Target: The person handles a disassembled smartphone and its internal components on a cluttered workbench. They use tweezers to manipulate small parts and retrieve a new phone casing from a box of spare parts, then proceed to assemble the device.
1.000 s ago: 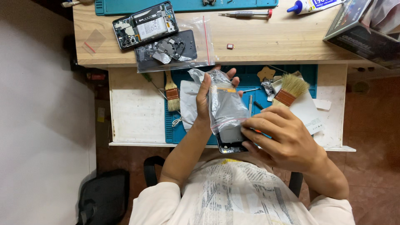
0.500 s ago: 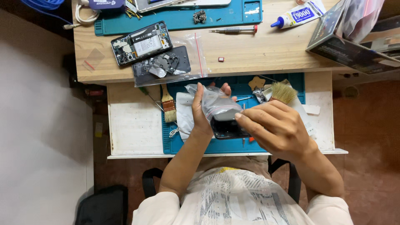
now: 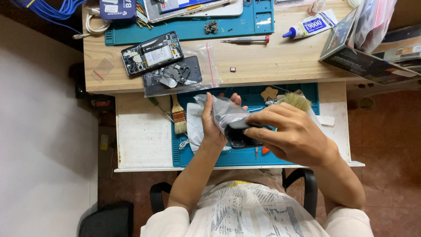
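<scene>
My left hand (image 3: pixel 213 124) grips a clear plastic bag (image 3: pixel 223 110) over the blue work mat (image 3: pixel 206 154). A dark phone (image 3: pixel 241 134) sits partly inside the bag's mouth. My right hand (image 3: pixel 293 134) covers the phone's lower end, fingers pinched on it. Both hands hover just above the pull-out shelf, close to my chest. Most of the phone is hidden by my fingers and the bag.
A small paintbrush (image 3: pixel 177 115) lies left of my hands, a bigger brush (image 3: pixel 297 100) behind my right hand. On the wooden desk: an opened phone (image 3: pixel 152 53), a bagged part (image 3: pixel 175 75), a screwdriver (image 3: pixel 244 40), a glue tube (image 3: pixel 309 25), a box (image 3: pixel 366 59).
The phone has gone further into the bag and my hands have drawn closer together. The view has shifted, showing more of the desk's far side.
</scene>
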